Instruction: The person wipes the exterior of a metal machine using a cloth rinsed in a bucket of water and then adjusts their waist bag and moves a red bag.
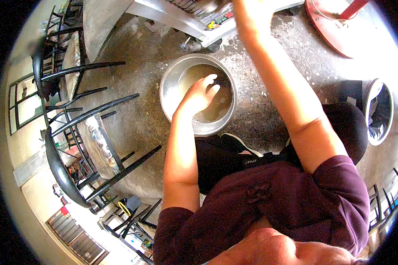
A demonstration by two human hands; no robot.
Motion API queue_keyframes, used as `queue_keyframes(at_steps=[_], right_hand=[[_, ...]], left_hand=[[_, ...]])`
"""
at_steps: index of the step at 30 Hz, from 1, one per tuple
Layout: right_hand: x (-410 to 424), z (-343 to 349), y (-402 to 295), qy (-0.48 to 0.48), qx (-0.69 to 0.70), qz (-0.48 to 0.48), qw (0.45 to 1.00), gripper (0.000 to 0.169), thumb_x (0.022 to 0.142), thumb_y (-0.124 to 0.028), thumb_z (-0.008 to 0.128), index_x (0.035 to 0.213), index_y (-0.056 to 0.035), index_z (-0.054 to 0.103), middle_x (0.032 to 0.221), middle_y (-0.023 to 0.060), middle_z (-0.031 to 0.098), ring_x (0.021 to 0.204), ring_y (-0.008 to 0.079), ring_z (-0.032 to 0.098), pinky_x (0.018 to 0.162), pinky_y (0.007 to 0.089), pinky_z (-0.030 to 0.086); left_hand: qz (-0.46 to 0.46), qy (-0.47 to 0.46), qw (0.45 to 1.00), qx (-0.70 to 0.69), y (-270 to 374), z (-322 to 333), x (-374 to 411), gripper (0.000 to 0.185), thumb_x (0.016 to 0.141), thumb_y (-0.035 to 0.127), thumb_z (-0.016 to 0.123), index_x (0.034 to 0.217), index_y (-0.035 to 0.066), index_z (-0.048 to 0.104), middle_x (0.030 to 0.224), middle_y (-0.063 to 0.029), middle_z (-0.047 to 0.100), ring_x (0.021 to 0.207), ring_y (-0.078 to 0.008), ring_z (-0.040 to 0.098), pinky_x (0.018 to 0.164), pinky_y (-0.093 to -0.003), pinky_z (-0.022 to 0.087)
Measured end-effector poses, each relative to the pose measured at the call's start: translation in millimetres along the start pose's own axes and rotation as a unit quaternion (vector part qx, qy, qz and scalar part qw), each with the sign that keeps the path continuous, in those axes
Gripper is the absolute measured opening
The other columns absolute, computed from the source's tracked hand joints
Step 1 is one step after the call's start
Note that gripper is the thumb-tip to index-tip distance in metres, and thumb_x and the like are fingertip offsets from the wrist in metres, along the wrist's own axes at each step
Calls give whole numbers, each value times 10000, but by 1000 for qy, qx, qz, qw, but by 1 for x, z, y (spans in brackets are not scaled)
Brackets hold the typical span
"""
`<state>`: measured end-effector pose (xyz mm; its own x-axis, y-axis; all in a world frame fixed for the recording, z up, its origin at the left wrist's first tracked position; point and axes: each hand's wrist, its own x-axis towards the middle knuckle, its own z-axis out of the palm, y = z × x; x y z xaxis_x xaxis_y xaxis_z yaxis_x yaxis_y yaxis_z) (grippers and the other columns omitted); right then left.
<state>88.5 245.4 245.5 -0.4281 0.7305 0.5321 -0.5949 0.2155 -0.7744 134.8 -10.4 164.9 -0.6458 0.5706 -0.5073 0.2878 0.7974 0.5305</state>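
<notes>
My left hand hovers over or dips slightly into a round metal basin on the floor; which of these, I cannot tell. Its thumb and fingers are apart, and nothing shows in them. Murky brownish water fills the lower part of the basin, with a darker patch at its far right. My right arm stretches forward past the basin to a metal unit. At the top edge my right hand is washed out by glare and partly cut off, so its fingers are hidden.
Small yellow parts sit on the metal unit near a wire rack. A red round base stands at the far right. Nearer is a white-rimmed bin with a dark lining. Black-legged chairs crowd the left.
</notes>
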Motion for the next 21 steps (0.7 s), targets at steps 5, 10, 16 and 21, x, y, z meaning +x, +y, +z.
queue_keyframes(at_steps=[5, 10, 16, 21], right_hand=[[14, 36, -9, 88, -187, -142, 968, 502, 875, -37, 627, 1343, 40, 462, 1266, 289, 530, 1171, 399, 520, 1037, 468, 388], [-36, 49, -5, -158, -157, -271, 936, 495, 813, 102, 565, 1295, -5, 523, 1335, 256, 483, 1206, 438, 488, 1038, 461, 398], [-37, 55, -33, -283, 1, -168, 944, 524, 802, 53, 563, 1322, 5, 513, 1385, 256, 460, 1270, 420, 476, 1097, 427, 378], [-55, 64, 21, -282, -136, -223, 923, 630, 731, 69, 561, 1340, -89, 550, 1349, 121, 561, 1226, 326, 556, 1019, 405, 472]], left_hand=[[-37, -22, 999, -2, -2, 4, 1, 493, 974, 306, 539, 1379, 28, 505, 1360, -205, 563, 1284, -329, 521, 1090, -392, 394], [-5, -31, 999, 18, 2, 5, 14, 486, 965, 294, 527, 1361, 12, 520, 1354, -216, 563, 1278, -343, 521, 1091, -399, 391], [13, -25, 1000, 0, 7, 4, 13, 477, 958, 287, 532, 1347, 11, 530, 1339, -223, 570, 1269, -357, 524, 1087, -405, 394], [14, -7, 1000, 18, 3, 9, 11, 460, 967, 286, 542, 1345, 22, 534, 1333, -225, 573, 1263, -360, 528, 1086, -412, 398]])
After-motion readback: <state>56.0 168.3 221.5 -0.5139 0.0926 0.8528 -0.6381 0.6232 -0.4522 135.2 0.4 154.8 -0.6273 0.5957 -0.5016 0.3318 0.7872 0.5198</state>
